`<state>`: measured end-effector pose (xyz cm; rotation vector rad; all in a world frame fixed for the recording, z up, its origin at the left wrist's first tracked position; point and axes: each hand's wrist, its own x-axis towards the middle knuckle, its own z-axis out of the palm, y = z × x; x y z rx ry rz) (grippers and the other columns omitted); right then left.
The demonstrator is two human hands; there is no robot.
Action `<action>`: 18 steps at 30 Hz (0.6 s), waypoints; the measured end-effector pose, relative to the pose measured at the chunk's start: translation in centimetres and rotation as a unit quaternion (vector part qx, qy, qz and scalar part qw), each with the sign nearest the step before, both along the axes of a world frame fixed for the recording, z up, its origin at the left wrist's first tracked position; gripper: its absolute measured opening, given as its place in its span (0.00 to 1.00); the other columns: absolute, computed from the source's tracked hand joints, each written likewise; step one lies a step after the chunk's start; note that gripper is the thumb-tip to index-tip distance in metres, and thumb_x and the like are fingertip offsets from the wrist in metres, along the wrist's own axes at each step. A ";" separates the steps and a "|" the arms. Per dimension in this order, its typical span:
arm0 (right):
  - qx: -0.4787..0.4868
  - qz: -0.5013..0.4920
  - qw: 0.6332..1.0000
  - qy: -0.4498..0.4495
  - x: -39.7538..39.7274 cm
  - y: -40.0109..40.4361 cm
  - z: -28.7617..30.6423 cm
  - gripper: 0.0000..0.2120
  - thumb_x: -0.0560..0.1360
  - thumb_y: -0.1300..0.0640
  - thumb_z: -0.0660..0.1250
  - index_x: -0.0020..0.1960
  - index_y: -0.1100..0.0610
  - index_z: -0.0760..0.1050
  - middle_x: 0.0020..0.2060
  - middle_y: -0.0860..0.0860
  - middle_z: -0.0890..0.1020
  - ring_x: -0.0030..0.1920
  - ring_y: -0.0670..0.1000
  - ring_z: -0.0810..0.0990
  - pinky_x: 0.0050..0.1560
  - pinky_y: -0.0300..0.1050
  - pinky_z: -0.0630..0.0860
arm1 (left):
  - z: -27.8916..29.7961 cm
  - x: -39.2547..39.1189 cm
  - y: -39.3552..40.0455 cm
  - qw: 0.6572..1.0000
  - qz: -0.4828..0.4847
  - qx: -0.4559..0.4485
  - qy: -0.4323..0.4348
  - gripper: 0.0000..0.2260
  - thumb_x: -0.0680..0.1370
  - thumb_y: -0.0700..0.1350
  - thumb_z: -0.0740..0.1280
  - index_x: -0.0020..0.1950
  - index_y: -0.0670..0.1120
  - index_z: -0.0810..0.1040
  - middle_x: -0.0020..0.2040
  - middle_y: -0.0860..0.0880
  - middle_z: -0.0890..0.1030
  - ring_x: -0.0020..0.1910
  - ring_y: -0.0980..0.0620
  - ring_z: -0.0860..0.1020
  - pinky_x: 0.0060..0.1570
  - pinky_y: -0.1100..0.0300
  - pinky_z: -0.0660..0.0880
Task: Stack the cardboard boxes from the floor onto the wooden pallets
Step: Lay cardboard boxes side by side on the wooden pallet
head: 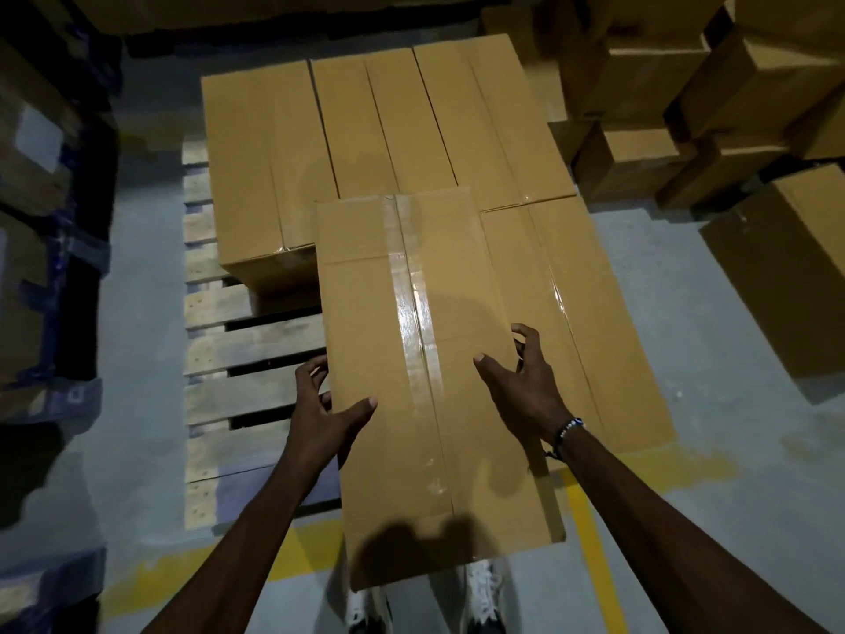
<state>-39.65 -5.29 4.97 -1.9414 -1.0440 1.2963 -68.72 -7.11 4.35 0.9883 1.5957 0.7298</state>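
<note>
1. Left hand (320, 407) grips box (425, 382) at its left edge, thumb on top.
2. Right hand (526, 382) curls over its right edge.
3. Box over pallet (219, 350) near edge, beside stacked boxes (366, 125).

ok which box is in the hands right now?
The taped box nearest the camera: left hand and right hand grip its sides, above the pallet; the others lie untouched.
</note>
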 end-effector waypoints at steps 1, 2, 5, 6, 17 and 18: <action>0.002 -0.002 1.000 0.001 0.0 0.4 -1.0 0.29 0.78 0.50 0.73 0.73 0.45 0.62 0.64 0.48 0.77 0.63 0.51 0.75 0.52 0.35 0.71 | -1.0 0.1 0.3 1.000 0.003 0.001 -0.001 0.37 0.72 0.42 0.80 0.72 0.58 0.62 0.71 0.54 0.70 0.61 0.50 0.75 0.54 0.52 0.77; 0.005 -0.001 1.000 -0.001 0.0 0.9 -1.8 0.29 0.79 0.51 0.73 0.73 0.45 0.62 0.64 0.47 0.76 0.63 0.50 0.75 0.51 0.34 0.70 | -1.9 0.3 0.6 1.000 0.006 0.001 -0.002 0.37 0.73 0.41 0.80 0.71 0.58 0.62 0.70 0.54 0.70 0.59 0.52 0.75 0.52 0.55 0.76; 0.008 0.005 1.000 -0.006 0.1 2.2 -3.7 0.30 0.80 0.53 0.72 0.76 0.49 0.61 0.61 0.45 0.74 0.59 0.46 0.72 0.49 0.30 0.67 | -3.9 0.8 1.5 1.000 0.016 -0.002 -0.001 0.36 0.73 0.38 0.79 0.72 0.55 0.62 0.68 0.54 0.70 0.55 0.57 0.75 0.46 0.62 0.75; 0.008 0.006 1.000 -0.007 0.2 2.5 -4.3 0.30 0.80 0.53 0.71 0.76 0.50 0.61 0.59 0.45 0.74 0.57 0.45 0.72 0.48 0.30 0.67 | -4.4 1.0 1.7 1.000 0.019 -0.005 -0.003 0.36 0.73 0.38 0.79 0.72 0.54 0.62 0.68 0.54 0.70 0.56 0.55 0.75 0.46 0.62 0.75; 0.012 -0.004 0.998 -0.055 2.3 4.9 -9.5 0.29 0.75 0.46 0.75 0.71 0.49 0.67 0.65 0.49 0.74 0.63 0.54 0.75 0.56 0.46 0.74 | -8.3 3.0 4.5 0.999 0.018 -0.045 -0.004 0.37 0.73 0.40 0.79 0.75 0.53 0.62 0.67 0.54 0.71 0.61 0.49 0.76 0.56 0.48 0.79; 0.011 -0.004 0.998 -0.057 2.6 5.1 -9.9 0.30 0.74 0.45 0.75 0.71 0.49 0.67 0.65 0.49 0.75 0.63 0.54 0.75 0.58 0.49 0.75 | -8.6 3.2 4.6 0.999 0.020 -0.049 -0.005 0.37 0.73 0.39 0.79 0.74 0.53 0.62 0.67 0.54 0.71 0.58 0.51 0.76 0.53 0.52 0.79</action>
